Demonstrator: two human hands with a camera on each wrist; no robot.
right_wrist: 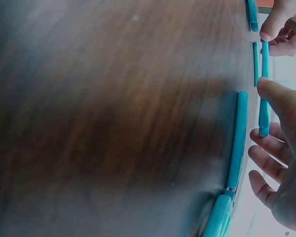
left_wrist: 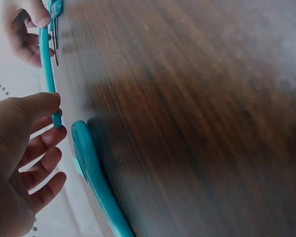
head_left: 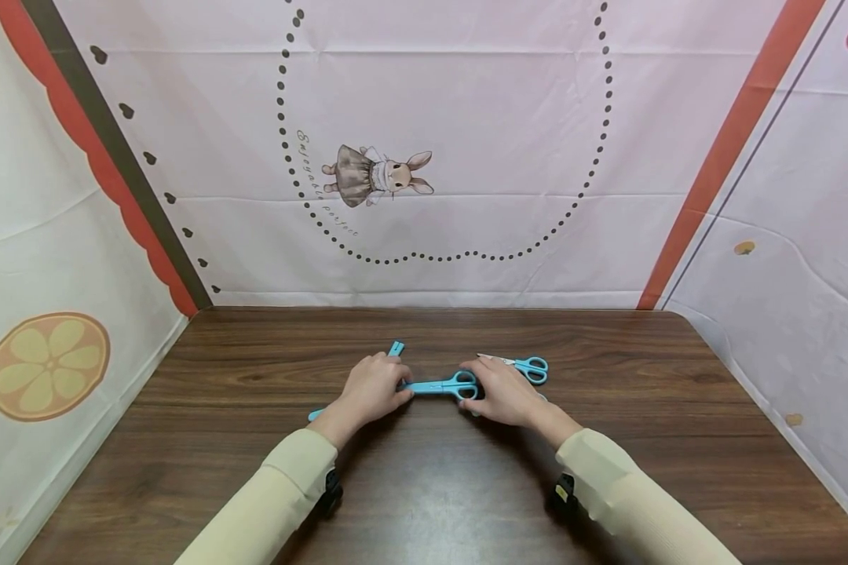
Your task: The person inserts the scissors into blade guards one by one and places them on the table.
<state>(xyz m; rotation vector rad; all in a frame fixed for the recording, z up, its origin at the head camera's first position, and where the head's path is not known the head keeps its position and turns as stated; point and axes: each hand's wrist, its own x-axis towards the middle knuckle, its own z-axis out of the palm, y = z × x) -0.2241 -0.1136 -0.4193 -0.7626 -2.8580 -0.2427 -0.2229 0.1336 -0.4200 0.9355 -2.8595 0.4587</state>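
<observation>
A pair of blue-handled scissors (head_left: pixel 441 387) in a blue sheath spans the space between both hands, close over the table. My left hand (head_left: pixel 374 386) pinches the sheath's end between thumb and index finger; its other fingers are spread in the left wrist view. At the handle loops, my right hand (head_left: pixel 503 392) grips with thumb and fingers. Partly hidden under the left hand lies another blue thing, its slotted end (head_left: pixel 396 349) showing beyond the knuckles. In the left wrist view, a blue handle loop (left_wrist: pixel 89 158) rests on the table beside the left hand.
Small scissors (head_left: pixel 532 369) with blue handles and bare blades lie behind the right hand. A long blue piece (right_wrist: pixel 240 138) rests on the wooden table (head_left: pixel 438 486) below that hand. Printed cloth (head_left: pixel 495 157) hangs along the table's back and sides.
</observation>
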